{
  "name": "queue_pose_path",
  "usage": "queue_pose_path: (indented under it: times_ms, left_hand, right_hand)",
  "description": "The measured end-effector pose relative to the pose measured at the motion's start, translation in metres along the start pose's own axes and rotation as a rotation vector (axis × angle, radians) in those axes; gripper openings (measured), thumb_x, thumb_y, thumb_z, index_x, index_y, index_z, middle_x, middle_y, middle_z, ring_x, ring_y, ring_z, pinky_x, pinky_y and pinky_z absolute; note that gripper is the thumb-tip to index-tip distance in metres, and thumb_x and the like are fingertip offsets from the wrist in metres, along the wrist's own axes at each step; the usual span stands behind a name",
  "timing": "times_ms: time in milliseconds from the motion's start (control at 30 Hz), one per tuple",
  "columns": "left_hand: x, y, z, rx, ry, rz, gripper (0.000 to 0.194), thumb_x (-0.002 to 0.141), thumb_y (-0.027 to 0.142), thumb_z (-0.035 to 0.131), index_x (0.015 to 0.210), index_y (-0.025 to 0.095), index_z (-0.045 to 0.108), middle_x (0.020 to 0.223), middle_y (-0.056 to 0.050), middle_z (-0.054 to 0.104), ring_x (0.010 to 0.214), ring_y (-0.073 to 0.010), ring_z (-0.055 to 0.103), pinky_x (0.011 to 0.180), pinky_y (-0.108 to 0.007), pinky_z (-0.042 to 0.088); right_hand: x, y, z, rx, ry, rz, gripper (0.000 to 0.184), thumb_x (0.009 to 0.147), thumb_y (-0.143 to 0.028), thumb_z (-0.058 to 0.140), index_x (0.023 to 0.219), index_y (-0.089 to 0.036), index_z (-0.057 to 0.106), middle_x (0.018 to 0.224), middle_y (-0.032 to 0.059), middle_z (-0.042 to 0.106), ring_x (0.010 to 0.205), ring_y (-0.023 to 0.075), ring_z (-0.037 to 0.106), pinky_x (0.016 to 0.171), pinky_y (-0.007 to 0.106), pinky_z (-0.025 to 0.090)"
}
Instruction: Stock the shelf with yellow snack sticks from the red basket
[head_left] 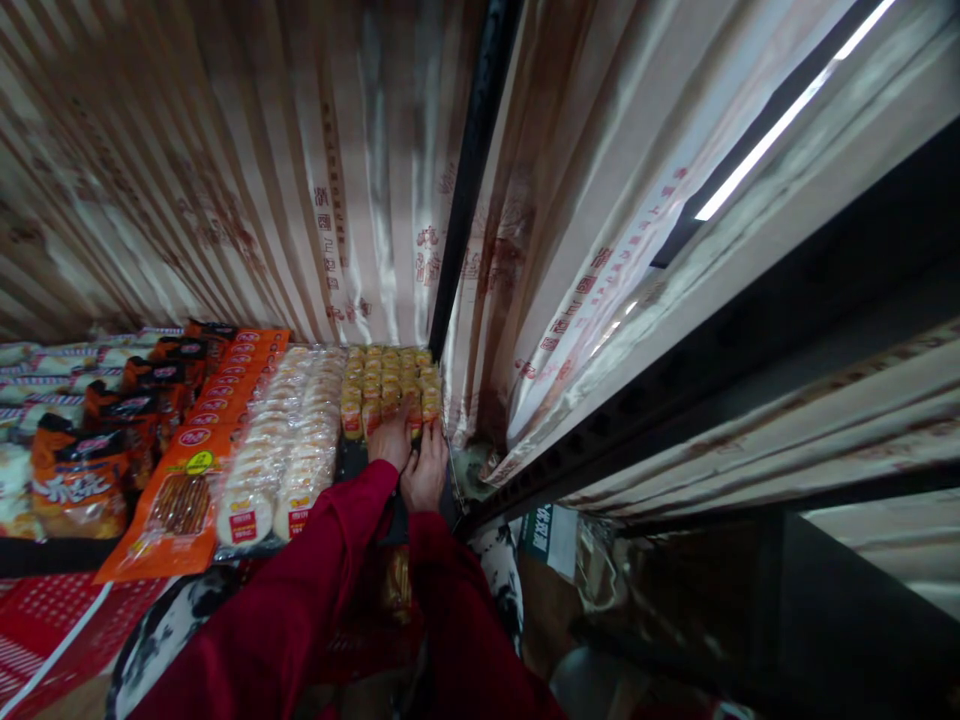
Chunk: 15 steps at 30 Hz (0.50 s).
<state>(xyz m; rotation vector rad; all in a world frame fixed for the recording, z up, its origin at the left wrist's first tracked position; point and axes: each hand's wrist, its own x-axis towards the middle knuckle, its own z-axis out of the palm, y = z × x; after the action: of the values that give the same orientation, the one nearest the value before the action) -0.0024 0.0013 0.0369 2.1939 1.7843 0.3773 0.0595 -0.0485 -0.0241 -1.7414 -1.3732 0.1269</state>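
Observation:
Both my hands reach to the front end of several rows of small yellow snack packs (391, 380) on a dark shelf (354, 462). My left hand (390, 440) lies on the front packs, its fingers curled over one. Close beside it, my right hand (425, 476) has its fingertips pressed to the front of the rightmost rows. The two hands nearly touch, and they partly hide the packs under them. To the left of the yellow packs stand two rows of round white pastries in clear wrapping (281, 440).
Farther left are orange flat snack bags (184, 490), orange-and-black bags (81, 480) and white packs (45, 410). A printed curtain-like sheet (300, 200) hangs behind. A black metal post (469, 180) rises at the shelf's right corner. Red plastic baskets (45, 630) stand below.

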Motion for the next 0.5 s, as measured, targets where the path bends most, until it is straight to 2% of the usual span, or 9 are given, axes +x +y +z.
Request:
queue_pose_path:
  times_ms: [333, 500]
  left_hand:
    - [-0.002, 0.002, -0.0014, 0.03, -0.014, -0.001, 0.055, 0.09, 0.025, 0.036, 0.144, 0.023, 0.024, 0.098, -0.009, 0.069, 0.084, -0.0201, 0.066, 0.073, -0.027, 0.047]
    - [-0.0071, -0.0009, 0.0018, -0.04, -0.003, 0.022, 0.054, 0.09, 0.025, 0.038, 0.143, 0.024, 0.027, 0.105, -0.009, 0.067, 0.088, -0.0185, 0.065, 0.076, -0.027, 0.047]
  right_hand:
    - [-0.0014, 0.0021, -0.0001, 0.013, -0.016, -0.009, 0.062, 0.072, -0.005, 0.035, 0.133, -0.003, 0.043, 0.144, 0.0171, 0.033, 0.132, 0.0243, 0.028, 0.105, 0.045, 0.033]
    - [-0.0025, 0.0083, 0.0031, 0.041, 0.004, -0.024, 0.058, 0.074, -0.008, 0.034, 0.131, -0.005, 0.045, 0.144, 0.0173, 0.033, 0.132, 0.0247, 0.029, 0.105, 0.047, 0.033]
